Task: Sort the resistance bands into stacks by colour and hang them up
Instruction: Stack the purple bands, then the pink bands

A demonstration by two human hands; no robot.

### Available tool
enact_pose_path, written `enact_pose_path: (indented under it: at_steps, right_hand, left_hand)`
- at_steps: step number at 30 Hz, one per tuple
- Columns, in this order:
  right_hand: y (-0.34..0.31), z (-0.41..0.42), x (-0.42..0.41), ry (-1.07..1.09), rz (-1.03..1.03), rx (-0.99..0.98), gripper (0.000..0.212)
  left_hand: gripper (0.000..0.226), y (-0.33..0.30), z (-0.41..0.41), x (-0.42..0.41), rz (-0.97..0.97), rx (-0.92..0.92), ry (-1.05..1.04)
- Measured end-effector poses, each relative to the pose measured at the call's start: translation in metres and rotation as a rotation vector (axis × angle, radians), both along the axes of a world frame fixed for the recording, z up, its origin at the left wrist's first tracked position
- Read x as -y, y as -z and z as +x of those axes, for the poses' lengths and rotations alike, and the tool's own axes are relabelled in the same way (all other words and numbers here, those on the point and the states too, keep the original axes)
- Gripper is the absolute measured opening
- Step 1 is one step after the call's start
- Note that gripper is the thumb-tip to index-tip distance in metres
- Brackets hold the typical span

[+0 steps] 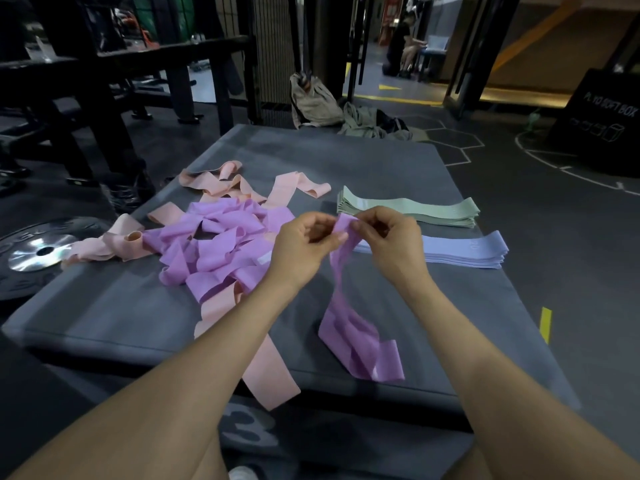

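Our left hand and right hand pinch top of purple band. Band hangs long way down below our fingers, bottom folded on mat.

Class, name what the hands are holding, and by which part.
Both hands, left and right, pinch one purple band at its top end; the rest hangs.

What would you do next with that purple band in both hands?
Probably flatten the purple band and lay it on the mat to start a purple stack: green and blue stacks exist, purple doesn't.
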State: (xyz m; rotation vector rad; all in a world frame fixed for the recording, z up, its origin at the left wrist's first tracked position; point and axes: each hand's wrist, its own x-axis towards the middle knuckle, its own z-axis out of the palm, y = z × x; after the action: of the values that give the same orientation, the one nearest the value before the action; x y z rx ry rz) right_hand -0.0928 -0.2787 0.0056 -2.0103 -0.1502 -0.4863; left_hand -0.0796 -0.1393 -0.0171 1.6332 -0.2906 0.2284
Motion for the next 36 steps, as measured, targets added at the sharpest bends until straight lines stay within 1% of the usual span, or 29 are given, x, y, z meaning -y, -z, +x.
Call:
enact_pose_path:
  at_steps: [3,6,7,8,10,12,14,15,16,17,20,24,25,27,28,30,32,34,36]
  right_hand:
    - [-0.012,-0.006,0.005,0.019,0.013,0.016,0.011]
    - [-0.030,-0.011,0.010,0.020,-0.004,0.042,0.011]
    - [-0.037,-0.012,0.012,0.030,-0.013,0.046,0.011]
    - [-0.043,-0.012,0.015,0.043,-0.013,0.049,0.012]
    - [-0.054,-0.013,0.021,0.080,0.016,0.057,0.017]
    - [-0.063,-0.015,0.027,0.135,0.072,0.072,0.022]
    - [-0.073,-0.018,0.032,0.204,0.134,0.079,0.018]
    - [-0.078,-0.019,0.035,0.244,0.170,0.078,0.017]
    - [-0.082,-0.021,0.039,0.281,0.199,0.077,0.017]
    - [-0.085,-0.023,0.043,0.312,0.213,0.071,0.016]
    - [-0.089,-0.030,0.055,0.405,0.232,0.061,0.010]
    - [-0.082,-0.040,0.074,0.569,0.273,0.035,0.015]
    - [-0.079,-0.042,0.078,0.599,0.289,0.028,0.016]
    - [-0.071,-0.045,0.088,0.652,0.311,-0.007,0.017]
    - [-0.066,-0.047,0.092,0.673,0.314,-0.029,0.018]
    - [-0.056,-0.049,0.099,0.701,0.314,-0.073,0.019]
    - [-0.044,-0.051,0.108,0.717,0.325,-0.118,0.018]
    - [-0.031,-0.052,0.117,0.716,0.348,-0.175,0.017]
    - [-0.018,-0.054,0.126,0.704,0.371,-0.243,0.015]
  left_hand:
    - [0.016,0.000,-0.006,0.006,0.127,-0.027,0.055]
    - [0.013,-0.006,-0.009,0.012,0.383,-0.058,0.065]
    - [0.011,-0.011,-0.011,0.014,0.409,-0.059,0.056]
    - [0.009,-0.017,-0.012,0.016,0.397,-0.063,0.040]
    - [0.015,-0.031,-0.014,0.019,0.335,-0.085,0.009]
    - [0.015,-0.044,-0.017,0.020,0.315,-0.084,0.060]
    - [0.016,-0.054,-0.019,0.019,0.393,-0.043,0.135]
    - [0.022,-0.057,-0.021,0.018,0.437,-0.041,0.174]
    - [0.025,-0.060,-0.024,0.016,0.475,-0.059,0.206]
    - [0.024,-0.061,-0.026,0.013,0.503,-0.076,0.224]
    - [0.017,-0.056,-0.028,0.000,0.591,-0.089,0.188]
    - [0.016,-0.041,-0.030,-0.020,0.775,-0.107,0.150]
    - [0.018,-0.036,-0.030,-0.026,0.829,-0.113,0.127]
    - [0.034,-0.028,-0.031,-0.035,0.929,-0.106,0.073]
    - [0.038,-0.025,-0.031,-0.039,0.928,-0.111,0.052]
    - [0.031,-0.019,-0.027,-0.043,0.804,-0.194,0.022]
    - [0.018,-0.016,-0.026,-0.044,0.547,-0.322,0.033]
    - [0.016,-0.011,-0.024,-0.040,0.289,-0.434,0.080]
    - [0.014,-0.009,-0.022,-0.031,0.156,-0.516,0.072]
